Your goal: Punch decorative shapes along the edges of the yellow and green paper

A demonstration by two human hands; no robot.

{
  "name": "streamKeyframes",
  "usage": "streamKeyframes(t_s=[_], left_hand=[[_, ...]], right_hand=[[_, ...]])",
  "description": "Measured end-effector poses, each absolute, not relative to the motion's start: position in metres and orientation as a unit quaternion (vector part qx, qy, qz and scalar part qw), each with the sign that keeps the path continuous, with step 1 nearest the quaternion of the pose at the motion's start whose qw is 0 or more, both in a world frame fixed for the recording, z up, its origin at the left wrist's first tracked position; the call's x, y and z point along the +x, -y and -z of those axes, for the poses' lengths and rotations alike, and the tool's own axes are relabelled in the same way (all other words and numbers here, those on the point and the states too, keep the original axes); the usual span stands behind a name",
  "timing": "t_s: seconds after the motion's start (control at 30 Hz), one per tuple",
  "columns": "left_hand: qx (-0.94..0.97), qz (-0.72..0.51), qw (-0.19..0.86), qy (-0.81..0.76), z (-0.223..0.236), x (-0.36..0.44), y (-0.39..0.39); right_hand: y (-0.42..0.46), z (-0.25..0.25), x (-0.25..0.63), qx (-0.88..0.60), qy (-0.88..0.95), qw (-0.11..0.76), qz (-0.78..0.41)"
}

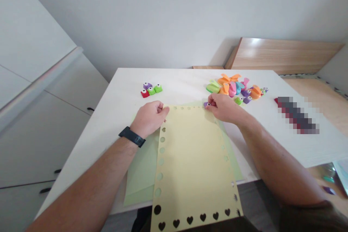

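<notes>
A yellow sheet of paper (190, 152) with shapes punched along its edges lies in front of me, its near edge jutting past the table. My left hand (150, 117), wearing a dark wristband (132, 136), pinches its far left corner. At the far right part of the sheet, my right hand (224, 108) is closed on a small purple craft punch (206, 105) set at the top edge. Hearts run along the near edge, circles down the left side, and small flower-like holes along the far edge. Beneath the yellow paper are pale green sheets (141, 170).
Several small punches (151, 90) stand at the back left of the white table (108, 116). A pile of larger colourful punches (232, 87) and small ones sits at the back right. Farther right lies a blurred-out dark and red item (296, 116). White cabinets (54, 116) flank the left.
</notes>
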State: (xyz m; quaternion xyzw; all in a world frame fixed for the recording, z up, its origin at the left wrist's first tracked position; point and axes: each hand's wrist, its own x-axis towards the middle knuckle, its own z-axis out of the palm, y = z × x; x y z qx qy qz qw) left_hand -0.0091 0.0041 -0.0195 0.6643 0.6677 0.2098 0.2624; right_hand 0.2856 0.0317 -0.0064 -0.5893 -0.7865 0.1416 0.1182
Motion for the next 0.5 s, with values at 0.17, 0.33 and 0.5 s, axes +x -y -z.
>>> streamKeyframes(t_s=[0.17,0.33,0.5], left_hand=[[0.663,-0.208,0.266,-0.669,0.0202,-0.0097,-0.0044],[0.665,-0.205,0.265,-0.667,0.0196,-0.009,-0.0043],[0.666,-0.204,0.267,-0.667,0.0173,-0.0077,-0.0035]], right_hand=[[-0.0324,0.006,0.2865,-0.593,0.782,0.114,-0.154],[-0.031,0.0044,0.2876,-0.584,0.788,0.111,-0.162],[-0.0305,0.0039,0.2877,-0.585,0.788,0.11,-0.156]])
